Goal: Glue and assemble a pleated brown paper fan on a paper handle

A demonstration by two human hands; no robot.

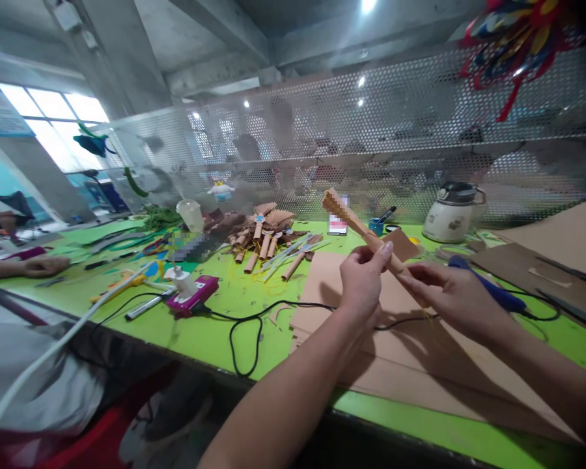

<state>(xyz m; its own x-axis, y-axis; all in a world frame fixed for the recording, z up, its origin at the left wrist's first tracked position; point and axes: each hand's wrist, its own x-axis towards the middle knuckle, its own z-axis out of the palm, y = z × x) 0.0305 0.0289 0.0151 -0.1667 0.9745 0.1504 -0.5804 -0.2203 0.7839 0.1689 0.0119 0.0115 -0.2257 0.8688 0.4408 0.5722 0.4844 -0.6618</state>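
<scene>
A long, narrow piece of brown paper (356, 225), rolled into a tube and flaring at its upper end, is tilted in front of me. My left hand (361, 280) pinches it around the middle, thumb on top. Lower down, my right hand (444, 293) grips the same tube with its fingertips. A brown paper flap (401, 245) shows behind the tube. Beneath both hands lie large flat sheets of brown paper (400, 371). To the left, a pile of brown paper tubes (264, 244) carries pleated fan shapes and yellow string.
A blue-handled tool (488, 283) with a black cord lies right of my hand. A purple power strip (193, 296), cables and a plastic cup (190, 215) are on the left. Behind stand a kettle (449, 212) and perforated screen (400, 117). Another person's hand (49, 266) rests far left.
</scene>
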